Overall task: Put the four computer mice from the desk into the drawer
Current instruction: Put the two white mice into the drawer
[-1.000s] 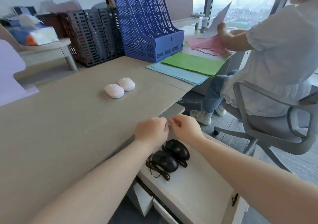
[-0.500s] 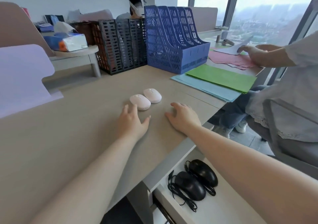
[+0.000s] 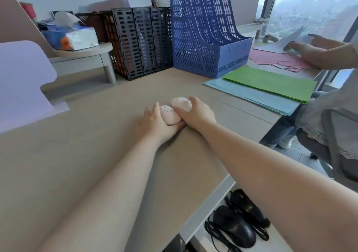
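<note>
Fingers (image 3: 175, 108) gripping pale mice (image 3: 170, 114), desk (image 3: 77, 145)

Pale pink mice (image 3: 175, 110), black corded mice (image 3: 240, 222), blue file rack (image 3: 203, 38), black perforated rack (image 3: 139, 42), green paper (image 3: 271, 83)

You see two matt, smooth pale plastic mice (image 3: 175, 109) on the desk (image 3: 77, 145) with its matt wood-look top, two glossy black plastic mice (image 3: 240, 220) in the drawer (image 3: 279, 240), and perforated plastic file racks (image 3: 203, 38) beside matt coloured paper sheets (image 3: 271, 85).
</note>
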`<state>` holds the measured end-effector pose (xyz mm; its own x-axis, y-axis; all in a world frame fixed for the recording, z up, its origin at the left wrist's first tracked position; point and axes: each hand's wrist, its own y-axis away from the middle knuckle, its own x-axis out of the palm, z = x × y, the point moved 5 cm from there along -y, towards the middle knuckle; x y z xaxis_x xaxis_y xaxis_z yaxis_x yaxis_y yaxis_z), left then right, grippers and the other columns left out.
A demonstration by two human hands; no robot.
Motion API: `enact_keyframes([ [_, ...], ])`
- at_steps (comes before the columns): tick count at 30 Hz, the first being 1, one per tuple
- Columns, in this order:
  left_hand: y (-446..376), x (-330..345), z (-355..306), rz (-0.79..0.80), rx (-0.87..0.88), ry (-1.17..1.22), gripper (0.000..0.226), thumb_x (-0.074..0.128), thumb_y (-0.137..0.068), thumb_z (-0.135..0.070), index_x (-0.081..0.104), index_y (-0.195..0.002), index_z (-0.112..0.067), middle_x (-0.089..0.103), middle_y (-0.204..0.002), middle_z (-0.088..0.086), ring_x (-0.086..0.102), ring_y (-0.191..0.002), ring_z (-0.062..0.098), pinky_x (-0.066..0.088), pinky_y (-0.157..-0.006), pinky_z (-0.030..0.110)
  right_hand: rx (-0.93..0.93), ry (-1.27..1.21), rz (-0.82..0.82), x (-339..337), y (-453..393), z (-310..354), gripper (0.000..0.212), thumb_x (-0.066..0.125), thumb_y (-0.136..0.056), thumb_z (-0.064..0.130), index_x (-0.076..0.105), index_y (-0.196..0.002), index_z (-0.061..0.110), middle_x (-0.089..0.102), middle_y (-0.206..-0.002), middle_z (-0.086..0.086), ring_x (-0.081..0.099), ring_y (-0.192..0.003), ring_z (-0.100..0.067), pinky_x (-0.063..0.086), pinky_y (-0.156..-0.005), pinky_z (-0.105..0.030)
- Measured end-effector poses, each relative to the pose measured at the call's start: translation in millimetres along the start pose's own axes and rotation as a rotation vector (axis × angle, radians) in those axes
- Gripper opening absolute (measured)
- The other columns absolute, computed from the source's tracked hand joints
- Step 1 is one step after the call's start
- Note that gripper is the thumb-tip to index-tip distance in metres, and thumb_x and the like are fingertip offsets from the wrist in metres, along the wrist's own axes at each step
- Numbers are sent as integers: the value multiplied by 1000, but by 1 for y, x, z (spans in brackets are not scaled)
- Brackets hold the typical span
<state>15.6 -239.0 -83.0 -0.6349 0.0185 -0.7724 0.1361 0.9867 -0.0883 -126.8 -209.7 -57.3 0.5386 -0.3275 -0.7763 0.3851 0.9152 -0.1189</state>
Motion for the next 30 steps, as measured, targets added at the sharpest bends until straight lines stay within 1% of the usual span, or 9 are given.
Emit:
enact_keyframes([
  [4,1,-3,-8,20,2,-84,119,66,-54,-76,18,-148,-22,34,-152,2,34,-139,24,31,-111,42,57,-11,-23,3,-8,-7,55,55,-79,53,55,-118,15,64,-122,-6,56,-116,-31,43,-86,-36],
  [8,7,-7,-12,-5,3,-165,123,63,-51,-80,21,-148,-17,35,-150,6,30,-140,25,29,-111,41,38,-1,-52,-1,-6,-13,39,61,-76,45,59,-102,17,65,-104,-4,59,-111,-30,40,-73,-30],
  [12,19,-12,-12,-32,4,-184,112,66,-48,-79,39,-136,-15,44,-139,7,38,-132,27,35,-105,39,2,27,-14,-5,2,-14,31,63,-74,44,55,-87,17,59,-89,-3,60,-102,-30,34,-62,-27],
  [17,44,-13,-17,-36,6,-161,103,71,-48,-75,45,-127,-14,47,-133,7,42,-127,26,38,-102,38,12,11,2,-14,30,-18,29,59,-78,46,53,-80,17,57,-82,-2,60,-97,-32,34,-67,-28],
  [20,70,-13,-27,-59,20,-116,107,74,-47,-72,42,-131,-14,46,-134,7,41,-128,26,36,-104,36,26,-41,-10,-26,55,-27,33,59,-80,46,60,-94,16,68,-100,-8,59,-107,-33,38,-70,-31],
  [22,91,-10,-35,-52,42,-89,114,76,-48,-71,36,-138,-13,42,-139,7,38,-131,25,33,-107,34,51,-91,2,-39,78,-35,47,62,-81,41,58,-120,14,64,-122,-10,53,-120,-32,44,-86,-35],
  [24,114,-6,-45,-38,73,-79,116,76,-49,-69,33,-140,-12,40,-141,6,36,-132,24,32,-108,33,84,-128,-4,-54,101,-46,60,64,-83,33,47,-136,10,57,-136,-10,48,-129,-30,41,-99,-34],
  [27,151,5,-64,-15,118,-57,116,77,-53,-67,29,-143,-12,36,-144,4,34,-133,23,30,-108,32,121,-171,-32,-73,138,-69,71,64,-84,34,35,-146,15,49,-145,-6,43,-134,-25,37,-106,-32],
  [30,183,18,-83,-4,174,-76,109,78,-58,-60,29,-142,-12,35,-143,5,33,-132,24,31,-107,32,138,-196,-74,-89,172,-98,72,64,-85,40,34,-146,20,48,-145,-2,43,-134,-22,35,-107,-32],
])
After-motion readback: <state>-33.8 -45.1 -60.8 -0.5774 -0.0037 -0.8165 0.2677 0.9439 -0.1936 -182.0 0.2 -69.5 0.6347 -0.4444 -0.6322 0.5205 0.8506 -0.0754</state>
